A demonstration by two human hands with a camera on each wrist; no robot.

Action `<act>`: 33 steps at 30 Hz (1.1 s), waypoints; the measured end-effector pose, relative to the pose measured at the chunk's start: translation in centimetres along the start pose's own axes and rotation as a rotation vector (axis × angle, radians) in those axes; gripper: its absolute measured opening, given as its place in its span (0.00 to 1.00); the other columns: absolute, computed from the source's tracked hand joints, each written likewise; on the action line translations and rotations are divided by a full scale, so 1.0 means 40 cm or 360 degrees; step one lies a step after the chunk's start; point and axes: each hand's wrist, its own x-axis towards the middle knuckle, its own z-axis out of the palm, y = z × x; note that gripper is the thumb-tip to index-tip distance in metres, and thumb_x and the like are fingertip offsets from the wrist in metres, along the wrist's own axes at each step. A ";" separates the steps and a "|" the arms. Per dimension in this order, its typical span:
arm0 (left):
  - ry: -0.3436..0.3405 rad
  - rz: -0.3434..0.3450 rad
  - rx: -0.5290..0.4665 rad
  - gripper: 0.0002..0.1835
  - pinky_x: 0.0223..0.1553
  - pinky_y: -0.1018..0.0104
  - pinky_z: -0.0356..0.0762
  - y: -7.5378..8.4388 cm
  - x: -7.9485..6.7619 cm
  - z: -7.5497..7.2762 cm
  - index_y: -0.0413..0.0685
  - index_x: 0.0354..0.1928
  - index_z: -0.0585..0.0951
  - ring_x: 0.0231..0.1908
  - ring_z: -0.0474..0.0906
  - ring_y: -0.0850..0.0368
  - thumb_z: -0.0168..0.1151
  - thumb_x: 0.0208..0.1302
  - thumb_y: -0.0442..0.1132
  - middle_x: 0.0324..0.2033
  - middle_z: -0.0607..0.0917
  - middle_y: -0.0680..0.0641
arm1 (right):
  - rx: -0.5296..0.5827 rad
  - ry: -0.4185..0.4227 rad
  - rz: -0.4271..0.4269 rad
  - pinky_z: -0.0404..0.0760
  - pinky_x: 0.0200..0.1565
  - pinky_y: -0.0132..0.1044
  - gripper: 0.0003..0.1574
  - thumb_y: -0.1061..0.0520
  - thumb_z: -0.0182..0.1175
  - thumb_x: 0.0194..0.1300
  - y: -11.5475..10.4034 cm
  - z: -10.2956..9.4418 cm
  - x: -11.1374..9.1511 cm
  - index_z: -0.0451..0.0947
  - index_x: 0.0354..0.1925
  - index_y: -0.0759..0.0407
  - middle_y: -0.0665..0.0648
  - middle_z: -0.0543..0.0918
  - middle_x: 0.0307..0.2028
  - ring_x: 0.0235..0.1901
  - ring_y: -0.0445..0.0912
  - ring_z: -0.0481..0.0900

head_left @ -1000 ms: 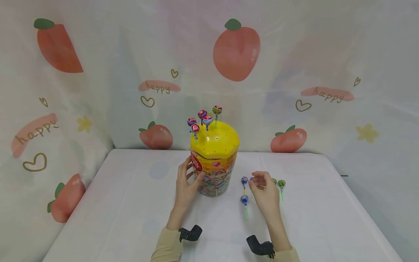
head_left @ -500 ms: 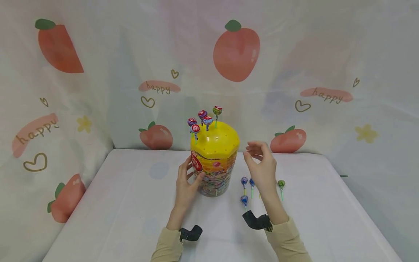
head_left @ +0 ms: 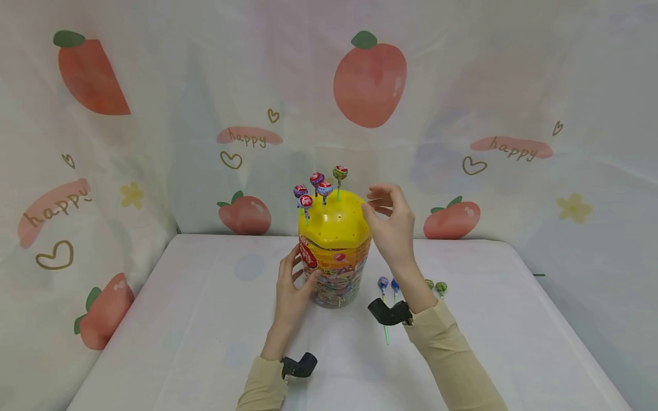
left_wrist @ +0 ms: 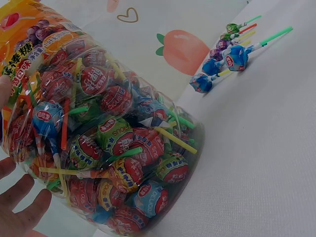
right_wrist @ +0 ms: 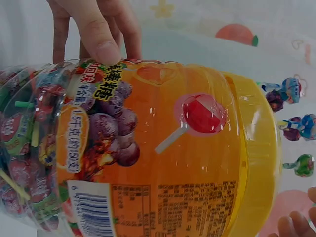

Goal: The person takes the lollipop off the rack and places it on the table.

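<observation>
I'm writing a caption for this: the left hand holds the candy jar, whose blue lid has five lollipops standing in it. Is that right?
Not quite: the lid is yellow, not blue, as the head view shows. The left hand does hold the candy jar, and five lollipops stand in that lid.

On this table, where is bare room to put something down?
The white table is bare left of the left hand, and right of the green lollipops. A smaller patch lies in front of the candy jar. It is crowded right of the jar, with lollipops about the right wrist, and at left and back of the yellow lid, where more stand.
</observation>
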 end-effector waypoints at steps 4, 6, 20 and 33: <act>0.0002 0.0002 0.0016 0.39 0.61 0.48 0.74 0.001 0.000 -0.003 0.62 0.72 0.59 0.64 0.68 0.48 0.66 0.61 0.46 0.62 0.69 0.46 | 0.0038 -0.0019 -0.0008 0.80 0.54 0.51 0.21 0.67 0.62 0.61 -0.009 0.021 0.020 0.72 0.53 0.65 0.64 0.79 0.45 0.45 0.55 0.78; 0.0004 0.0000 0.0018 0.39 0.61 0.48 0.74 0.002 0.001 -0.004 0.63 0.72 0.59 0.64 0.68 0.49 0.66 0.61 0.46 0.62 0.69 0.47 | 0.0048 -0.0047 -0.0020 0.80 0.54 0.51 0.21 0.66 0.62 0.62 -0.013 0.032 0.029 0.72 0.53 0.65 0.64 0.79 0.45 0.45 0.55 0.78; 0.0013 0.0003 0.0013 0.39 0.61 0.47 0.74 -0.005 -0.002 -0.006 0.62 0.72 0.59 0.64 0.68 0.48 0.66 0.61 0.46 0.62 0.69 0.47 | -0.0032 -0.0090 -0.0166 0.85 0.46 0.49 0.29 0.66 0.63 0.61 -0.013 0.096 0.061 0.66 0.59 0.63 0.65 0.81 0.46 0.43 0.55 0.82; 0.0008 0.0026 0.0027 0.39 0.60 0.48 0.75 -0.006 0.002 -0.001 0.61 0.72 0.60 0.63 0.68 0.48 0.67 0.61 0.47 0.62 0.70 0.46 | -0.0062 -0.0020 -0.0169 0.86 0.42 0.47 0.27 0.68 0.62 0.60 -0.013 0.113 0.068 0.68 0.57 0.61 0.64 0.82 0.41 0.39 0.54 0.82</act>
